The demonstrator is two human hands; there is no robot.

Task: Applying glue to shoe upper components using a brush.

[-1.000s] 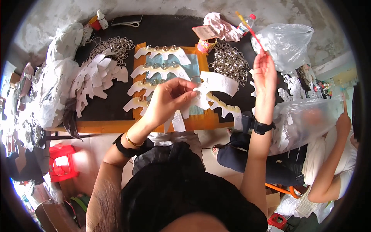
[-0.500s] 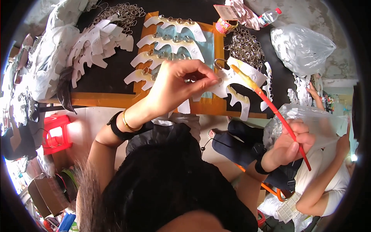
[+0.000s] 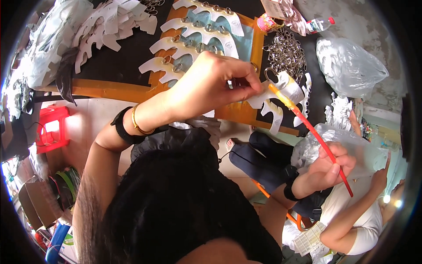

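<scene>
My left hand pinches a white arched cut-out piece between thumb and fingertips, above the table's near edge. A metal ring shows at the top of this piece. My right hand grips a red brush by its handle. Yellowish paste coats the brush's tip, which lies over the piece; whether it touches cannot be told. Beyond my left hand, similar white cut-outs with metal rings lie in rows on a blue sheet. Another cut-out rests just below the held piece.
Metal rings are heaped at the far right, beside a small tub and a bottle. Stacked white cut-outs lie far left. A clear plastic bag stands right. A co-worker's arm is at lower right.
The whole view has shifted, with the table sitting higher in it. My left hand and the held piece are farther right, and the piece looks more tilted. Both grips are unchanged.
</scene>
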